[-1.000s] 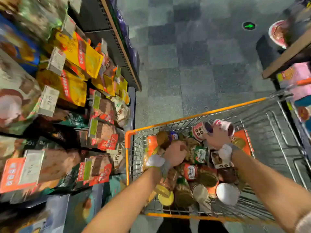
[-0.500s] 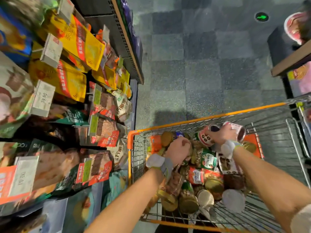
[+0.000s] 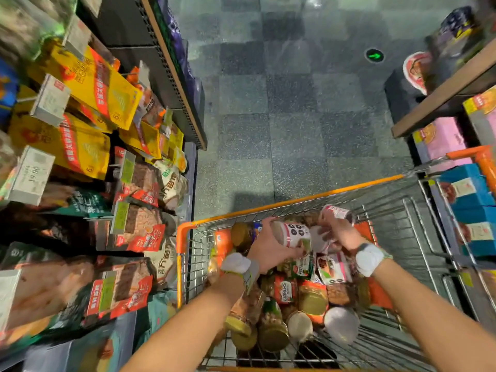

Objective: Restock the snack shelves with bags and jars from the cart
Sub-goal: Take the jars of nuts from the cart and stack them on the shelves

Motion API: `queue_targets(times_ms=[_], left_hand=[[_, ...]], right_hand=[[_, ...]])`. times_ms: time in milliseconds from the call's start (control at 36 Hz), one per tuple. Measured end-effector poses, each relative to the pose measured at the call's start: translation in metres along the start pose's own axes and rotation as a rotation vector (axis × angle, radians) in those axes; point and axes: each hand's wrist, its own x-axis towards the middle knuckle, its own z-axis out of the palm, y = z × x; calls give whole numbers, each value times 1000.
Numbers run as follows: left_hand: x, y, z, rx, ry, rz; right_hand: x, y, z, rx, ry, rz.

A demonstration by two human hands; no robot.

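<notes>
Grey speckled floor tiles (image 3: 295, 116) in dim light, with a glowing green arrow marker (image 3: 374, 55).

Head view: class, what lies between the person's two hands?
A red-striped white can in the left hand; the right hand holds another can. Head view.

A red jar (image 3: 285, 291) reads "CASHEWS"; a shelf price tag (image 3: 31, 175) shows 19.90.

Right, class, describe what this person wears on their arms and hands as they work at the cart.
Both forearms are bare, with no sleeves in view. The left hand and right hand wear no gloves. Each wrist carries a band, a white rounded pad on a pale grey-green strap; the left wristband and right wristband look alike.
</notes>
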Motion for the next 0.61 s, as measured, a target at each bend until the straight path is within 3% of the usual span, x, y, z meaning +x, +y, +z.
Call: queue_targets(times_ms=[83, 194, 250, 417, 611], left_hand=[[-4, 7, 2, 52, 17, -25], [-9, 17, 7, 131, -20, 36], [-13, 18, 13, 208, -47, 72], [-19, 6, 31, -104, 45, -54], [-38, 3, 56, -486, 183, -142]], right_hand=[[11, 3, -26, -407, 285, -160], [29, 8, -47, -758, 342, -82], [39, 15, -48, -750, 306, -65], [116, 62, -49, -669, 208, -21], [63, 37, -65, -560, 137, -80]])
